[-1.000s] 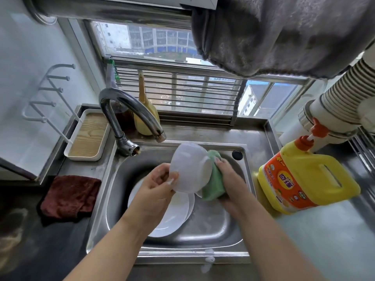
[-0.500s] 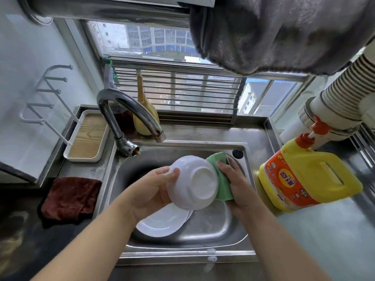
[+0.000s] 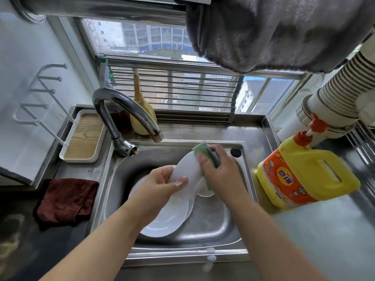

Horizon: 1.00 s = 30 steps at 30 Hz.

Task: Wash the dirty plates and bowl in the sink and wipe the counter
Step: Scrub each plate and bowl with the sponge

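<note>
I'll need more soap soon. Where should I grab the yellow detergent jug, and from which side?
Probably by the cut-out handle on the detergent jug, coming from above. The jug stands upright on the counter right of the sink, handle loop on its upper right, away from the orange label. The right hand, now holding the green sponge, is nearer.

Bowl (image 3: 187, 169) tilted sideways; sponge (image 3: 205, 154) moved onto its top.

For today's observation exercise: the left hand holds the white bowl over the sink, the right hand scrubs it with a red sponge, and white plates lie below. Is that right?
Not quite. The head view shows the sponge is green, not red. The rest stands: the left hand holds the white bowl over the sink, the right hand scrubs it, and white plates lie below.
</note>
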Tool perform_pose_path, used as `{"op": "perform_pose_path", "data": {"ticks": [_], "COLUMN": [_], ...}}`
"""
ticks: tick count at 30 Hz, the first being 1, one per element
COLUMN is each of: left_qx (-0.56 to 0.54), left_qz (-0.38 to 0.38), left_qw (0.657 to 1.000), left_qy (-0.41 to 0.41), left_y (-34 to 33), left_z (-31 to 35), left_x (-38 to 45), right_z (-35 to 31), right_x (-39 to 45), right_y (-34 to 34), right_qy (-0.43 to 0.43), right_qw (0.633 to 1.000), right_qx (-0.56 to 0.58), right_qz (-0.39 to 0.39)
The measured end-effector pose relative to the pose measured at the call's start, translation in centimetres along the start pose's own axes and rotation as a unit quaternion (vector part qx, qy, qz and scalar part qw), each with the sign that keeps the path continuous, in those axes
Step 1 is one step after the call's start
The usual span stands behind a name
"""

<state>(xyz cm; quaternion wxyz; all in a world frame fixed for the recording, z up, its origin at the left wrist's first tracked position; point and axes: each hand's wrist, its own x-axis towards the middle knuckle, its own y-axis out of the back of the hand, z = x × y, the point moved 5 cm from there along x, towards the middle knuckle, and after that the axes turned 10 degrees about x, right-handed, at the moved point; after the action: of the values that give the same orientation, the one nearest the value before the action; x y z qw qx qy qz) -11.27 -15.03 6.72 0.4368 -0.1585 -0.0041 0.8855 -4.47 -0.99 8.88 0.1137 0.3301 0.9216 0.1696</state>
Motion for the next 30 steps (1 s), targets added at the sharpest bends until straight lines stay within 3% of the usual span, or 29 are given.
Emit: {"op": "perform_pose_path", "data": {"ticks": [3,4,7,9,12,15,17,20,24,27,30], "left_qx": [0.007,-0.005,-0.086,-0.166,-0.326,-0.416,-0.419,-0.399,-0.427,-0.439,-0.399], "left_qz": [0.018,0.024,0.029,0.016,0.049,0.112,0.118,0.128,0.17,0.179,0.184], "left_qw": [1.0,1.0,0.995,0.985,0.941,0.895,0.886,0.891,0.873,0.866,0.882], "left_qy": [0.0,0.005,0.033,0.049,0.073,0.117,0.159,0.173,0.164,0.158,0.171], "left_y": [0.1,0.1,0.2,0.2,0.0,-1.2,-2.6,-3.4,-1.9,-1.6,-2.5], "left_z": [-0.7,-1.0,-1.6,-1.6,-2.0,-2.7,-3.4,-3.3,-2.5,-2.1,-2.4], "left_x": [0.1,0.1,-0.1,-0.1,0.4,0.9,0.8,0.6,1.1,0.8,-0.2], "right_z": [-2.4,-2.4,-0.1,2.1,3.8,3.4,1.6,0.1,1.0,3.3,5.3], "right_x": [-3.4,-2.8,1.4,1.8,-0.9,-4.4,-5.8,-5.1,-4.2,-4.9,-2.7], "right_y": [-2.7,-2.9,-1.2,-0.2,-1.0,-2.7,-3.5,-3.7,-2.2,-1.2,-0.3], "right_qy": [0.141,0.142,-0.041,-0.152,-0.166,-0.048,0.083,0.256,0.318,0.177,-0.063], "right_qw": [0.985,0.985,0.996,0.967,0.935,0.962,0.982,0.939,0.929,0.98,0.961], "right_qx": [-0.087,-0.095,0.073,0.202,0.311,0.233,0.066,-0.19,-0.176,0.013,0.249], "right_qz": [-0.04,-0.038,-0.008,-0.008,0.042,0.134,0.154,0.125,0.066,0.091,0.105]}}
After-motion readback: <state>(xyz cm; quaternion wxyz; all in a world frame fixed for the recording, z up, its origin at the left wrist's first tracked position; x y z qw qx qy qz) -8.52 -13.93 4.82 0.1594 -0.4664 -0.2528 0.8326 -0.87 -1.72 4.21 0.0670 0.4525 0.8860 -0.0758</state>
